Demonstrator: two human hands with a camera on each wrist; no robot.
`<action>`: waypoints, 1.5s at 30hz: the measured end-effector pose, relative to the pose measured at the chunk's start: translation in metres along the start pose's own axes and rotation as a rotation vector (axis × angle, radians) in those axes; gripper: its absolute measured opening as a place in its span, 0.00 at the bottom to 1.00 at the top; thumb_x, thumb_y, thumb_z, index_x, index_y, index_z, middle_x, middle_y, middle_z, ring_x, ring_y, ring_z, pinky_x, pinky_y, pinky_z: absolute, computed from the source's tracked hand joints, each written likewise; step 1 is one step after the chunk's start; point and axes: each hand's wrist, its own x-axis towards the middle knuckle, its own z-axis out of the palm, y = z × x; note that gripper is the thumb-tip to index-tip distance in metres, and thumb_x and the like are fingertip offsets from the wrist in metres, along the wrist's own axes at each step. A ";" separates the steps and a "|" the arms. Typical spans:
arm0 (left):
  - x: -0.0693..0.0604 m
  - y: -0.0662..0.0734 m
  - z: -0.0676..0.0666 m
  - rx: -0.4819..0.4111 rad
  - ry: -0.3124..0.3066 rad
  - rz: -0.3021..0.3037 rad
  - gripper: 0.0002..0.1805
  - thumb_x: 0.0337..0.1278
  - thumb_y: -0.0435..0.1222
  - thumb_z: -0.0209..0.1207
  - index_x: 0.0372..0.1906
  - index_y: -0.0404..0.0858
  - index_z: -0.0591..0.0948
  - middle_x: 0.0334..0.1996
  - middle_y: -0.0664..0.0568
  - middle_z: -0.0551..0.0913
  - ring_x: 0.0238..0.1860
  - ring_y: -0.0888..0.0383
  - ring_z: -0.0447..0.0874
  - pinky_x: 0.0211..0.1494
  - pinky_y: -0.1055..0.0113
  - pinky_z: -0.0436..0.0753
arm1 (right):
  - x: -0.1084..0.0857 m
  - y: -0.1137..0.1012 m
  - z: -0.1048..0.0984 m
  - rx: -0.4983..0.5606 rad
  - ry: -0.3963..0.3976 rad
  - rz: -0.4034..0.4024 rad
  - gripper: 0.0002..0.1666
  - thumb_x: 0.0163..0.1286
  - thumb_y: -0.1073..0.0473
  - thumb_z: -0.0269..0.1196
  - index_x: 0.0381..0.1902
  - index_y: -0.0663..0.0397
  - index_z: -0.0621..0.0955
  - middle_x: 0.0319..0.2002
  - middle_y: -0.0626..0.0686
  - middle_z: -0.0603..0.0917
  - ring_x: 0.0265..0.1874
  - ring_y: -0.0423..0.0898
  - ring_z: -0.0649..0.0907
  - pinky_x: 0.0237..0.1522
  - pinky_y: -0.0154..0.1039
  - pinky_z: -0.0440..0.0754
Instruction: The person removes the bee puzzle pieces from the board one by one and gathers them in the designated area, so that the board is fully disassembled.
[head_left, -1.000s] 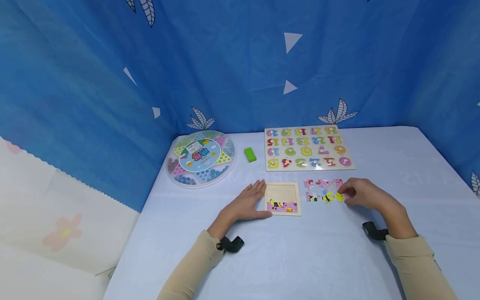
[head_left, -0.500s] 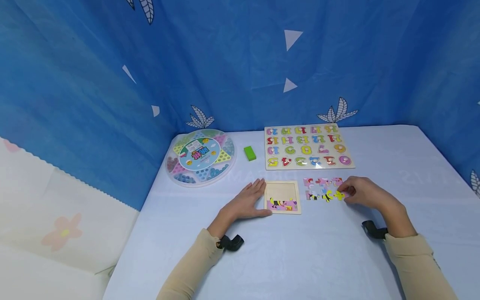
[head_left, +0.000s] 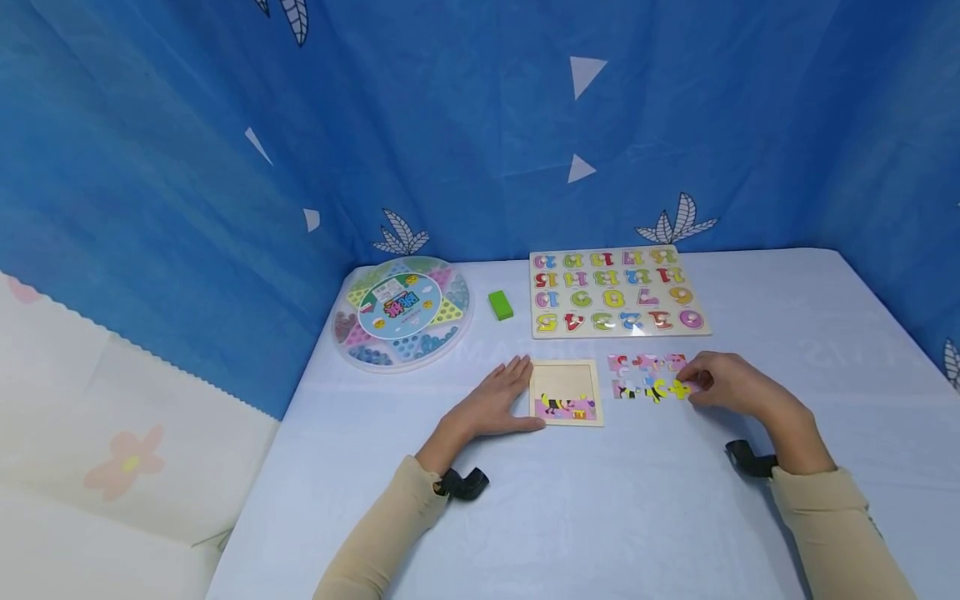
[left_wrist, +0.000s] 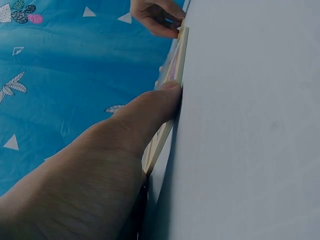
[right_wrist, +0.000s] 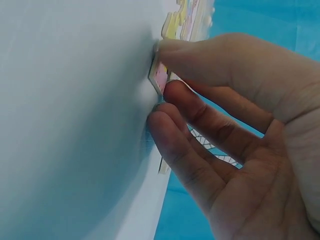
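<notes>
A small square wooden puzzle tray lies on the table, with joined pink and yellow jigsaw pieces along its near side. My left hand rests at the tray's left edge with fingers spread; the left wrist view shows its thumb against the tray's side. To the right lie several loose jigsaw pieces in two rows, including a yellow one. At the right end of the nearer row, my right hand pinches a pink jigsaw piece between thumb and finger, low at the table. Fingers partly hide that piece.
Behind the tray lies a wooden number board. A round Chinese checkers set with marbles sits at the back left, and a green block is between them. Blue curtain hangs along the table's back and sides.
Both hands and the puzzle pieces stay in place. Only the head view has shifted very slightly.
</notes>
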 end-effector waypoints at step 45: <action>-0.002 -0.001 0.000 0.003 0.006 0.020 0.57 0.55 0.68 0.53 0.78 0.40 0.44 0.80 0.52 0.40 0.80 0.58 0.34 0.82 0.59 0.42 | 0.017 -0.085 0.025 0.044 0.023 -0.220 0.22 0.52 0.61 0.74 0.46 0.62 0.84 0.32 0.50 0.82 0.32 0.44 0.76 0.33 0.33 0.79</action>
